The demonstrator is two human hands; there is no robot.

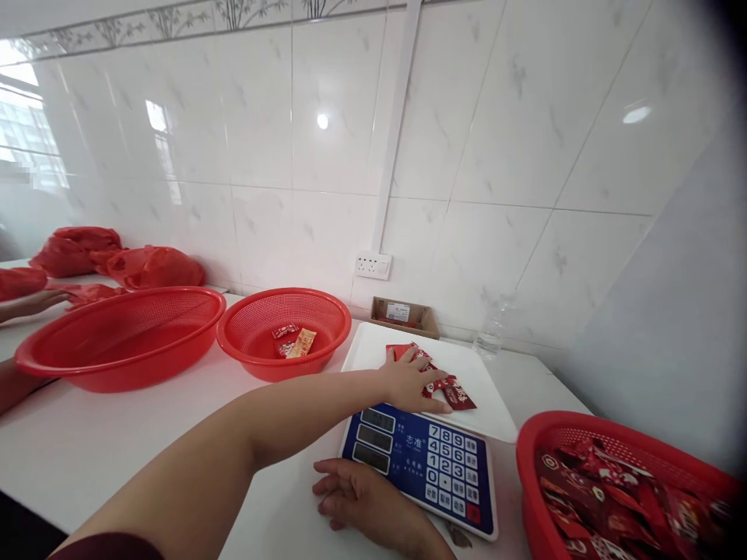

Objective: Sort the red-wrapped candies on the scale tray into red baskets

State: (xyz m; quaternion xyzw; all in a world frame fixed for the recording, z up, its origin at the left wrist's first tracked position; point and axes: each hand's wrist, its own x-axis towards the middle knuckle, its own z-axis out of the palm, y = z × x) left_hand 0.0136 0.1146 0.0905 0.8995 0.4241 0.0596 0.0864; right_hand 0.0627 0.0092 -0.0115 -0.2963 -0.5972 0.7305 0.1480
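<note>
My left hand lies palm down with spread fingers over several red snack packets on the white pan of a digital scale. Its palm and fingers hide part of the packets. Below it, my right hand rests by the lower left edge of the scale's blue keypad panel. The fingers of that hand are loosely bent and apart, with nothing seen in them. Digits on the displays are too faint to read.
At right stands a red basket full of packets. A red basket holding a few packets and a larger red basin stand left. Behind are a cardboard box, a clear bottle and red bags. Another person's hand touches red bags.
</note>
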